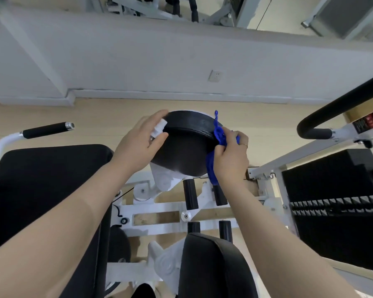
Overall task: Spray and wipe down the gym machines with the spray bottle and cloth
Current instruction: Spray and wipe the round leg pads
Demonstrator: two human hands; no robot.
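A round black pad [185, 143] of a white-framed gym machine sits in the middle of the head view. My left hand [140, 143] grips a small white spray bottle [158, 127] at the pad's left edge; most of the bottle is hidden under my fingers. My right hand [230, 155] grips a bunched blue cloth [215, 145] and presses it against the pad's right rim. A strip of the cloth sticks up above the pad and another part hangs down below my hand.
A black seat pad [41, 190] lies at the left, with a black-gripped handle [47, 130] above it. Another black pad [215, 267] is at the bottom centre. The weight stack [336, 203] and a curved black handlebar [336, 108] stand at the right. The white wall [181, 57] runs behind.
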